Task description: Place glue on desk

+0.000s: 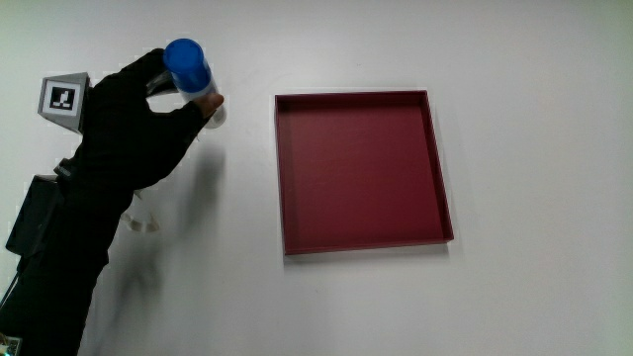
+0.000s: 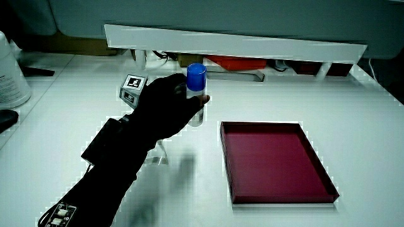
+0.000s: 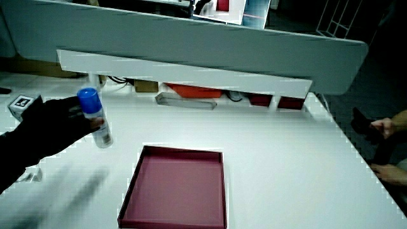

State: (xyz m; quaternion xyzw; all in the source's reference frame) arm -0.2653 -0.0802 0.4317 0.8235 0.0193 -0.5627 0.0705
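Observation:
A glue stick with a blue cap (image 1: 188, 61) and a white body stands upright beside the dark red tray (image 1: 280, 168). The hand (image 1: 148, 114) in its black glove is shut on the stick, fingers wrapped round its body below the cap. In both side views the glue stick (image 2: 197, 81) (image 3: 91, 105) shows upright in the hand (image 2: 165, 104) (image 3: 54, 124), its base low over or on the white desk; I cannot tell whether it touches. The patterned cube (image 1: 61, 99) rides on the back of the hand.
The shallow red tray (image 2: 315, 165) (image 3: 130, 191) holds nothing. A low white partition (image 2: 233, 41) (image 3: 184, 70) runs along the desk's edge farthest from the person. A white container (image 2: 11, 75) stands near the desk's edge in a side view.

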